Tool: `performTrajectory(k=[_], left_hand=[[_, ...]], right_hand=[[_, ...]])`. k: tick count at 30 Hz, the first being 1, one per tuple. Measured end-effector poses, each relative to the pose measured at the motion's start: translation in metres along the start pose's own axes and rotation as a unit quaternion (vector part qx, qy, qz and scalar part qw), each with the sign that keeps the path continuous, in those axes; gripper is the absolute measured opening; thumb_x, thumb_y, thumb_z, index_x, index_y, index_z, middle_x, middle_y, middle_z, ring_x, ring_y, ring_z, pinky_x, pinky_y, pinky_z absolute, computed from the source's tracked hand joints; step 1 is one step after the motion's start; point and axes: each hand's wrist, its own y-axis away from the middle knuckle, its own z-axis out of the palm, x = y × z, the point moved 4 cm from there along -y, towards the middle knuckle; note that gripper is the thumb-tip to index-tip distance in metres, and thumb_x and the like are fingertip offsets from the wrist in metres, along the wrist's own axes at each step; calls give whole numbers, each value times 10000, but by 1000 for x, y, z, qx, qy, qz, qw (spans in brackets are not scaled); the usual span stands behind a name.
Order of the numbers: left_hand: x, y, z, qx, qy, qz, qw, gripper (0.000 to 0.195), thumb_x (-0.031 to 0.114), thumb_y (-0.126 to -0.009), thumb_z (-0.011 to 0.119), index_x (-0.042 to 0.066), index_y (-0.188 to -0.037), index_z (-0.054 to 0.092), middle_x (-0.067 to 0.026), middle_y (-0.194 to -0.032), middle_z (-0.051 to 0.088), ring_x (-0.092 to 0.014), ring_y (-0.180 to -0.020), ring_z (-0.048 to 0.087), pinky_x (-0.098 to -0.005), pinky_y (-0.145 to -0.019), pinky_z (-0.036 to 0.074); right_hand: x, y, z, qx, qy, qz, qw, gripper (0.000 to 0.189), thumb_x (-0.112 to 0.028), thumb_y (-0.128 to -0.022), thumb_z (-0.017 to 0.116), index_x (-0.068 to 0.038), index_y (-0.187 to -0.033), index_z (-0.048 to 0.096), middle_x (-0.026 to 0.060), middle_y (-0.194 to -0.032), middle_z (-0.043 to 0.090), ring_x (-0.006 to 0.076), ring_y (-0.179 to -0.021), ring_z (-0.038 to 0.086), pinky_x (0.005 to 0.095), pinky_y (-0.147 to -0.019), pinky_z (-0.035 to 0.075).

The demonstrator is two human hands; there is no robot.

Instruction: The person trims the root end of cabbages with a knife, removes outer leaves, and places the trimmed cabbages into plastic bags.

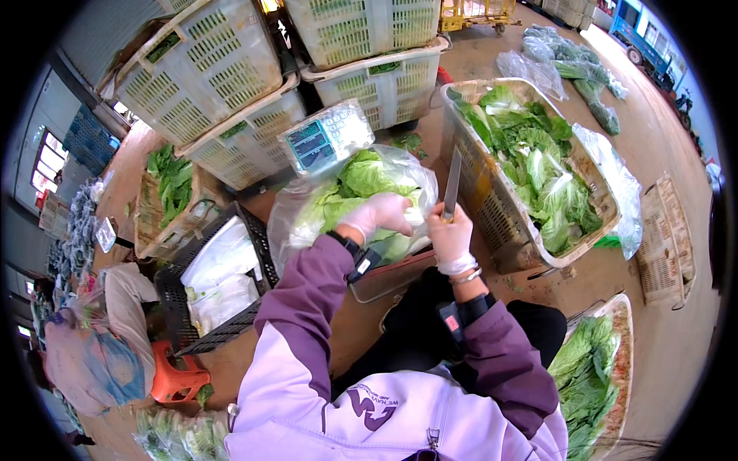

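My right hand (451, 237), in a thin whitish glove, grips a knife (454, 184) by its yellowish handle, the blade pointing up and away from me. To its left my left hand (377, 216), also gloved, is over leafy green lettuce-like heads (369, 176), with thumb and fingers apart. Those heads lie in a clear plastic bag (288, 210), partly hidden by the left hand. Just behind the bag is a digital scale (326, 138) with a lit display and keypad, wrapped in clear film. Whether the bag rests on the scale's platform is hidden.
A crate of leafy greens (501, 219) stands at right, another (625, 357) lower right. Stacked crates (369, 86) rise ahead. At left are a black crate (219, 340) of plastic bags, a red stool (179, 377) and a person (98, 357). Bagged vegetables (181, 432) lie lower left.
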Motion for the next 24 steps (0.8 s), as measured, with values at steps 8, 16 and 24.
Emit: performTrajectory(k=[8, 16, 24], left_hand=[[-13, -38, -19, -31, -38, -26, 998, 467, 329, -696, 661, 36, -1056, 603, -101, -1045, 622, -153, -954, 572, -287, -852, 423], [-45, -100, 35, 22, -61, 65, 996, 321, 276, -872, 401, 82, -1081, 548, -110, -1099, 539, -229, -1024, 473, -357, -937, 361], [-31, -84, 76, 56, -315, 20, 947, 397, 319, -872, 419, 63, -1166, 494, -129, -1187, 493, -248, -1108, 431, -364, -974, 328]], right_hand=[[9, 1, -8, -24, -122, 113, 986, 103, 12, -718, 583, -62, -745, 516, 29, -575, 530, 100, -381, 458, 224, -326, 338], [-25, 14, -16, 2, 85, -155, 984, 30, -34, -704, 596, -35, -711, 567, 132, -629, 556, 184, -545, 524, 329, -522, 444], [-4, 10, -21, 5, 64, -54, 996, 108, -92, -686, 582, -45, -781, 561, 200, -652, 563, 381, -635, 565, 414, -561, 438]])
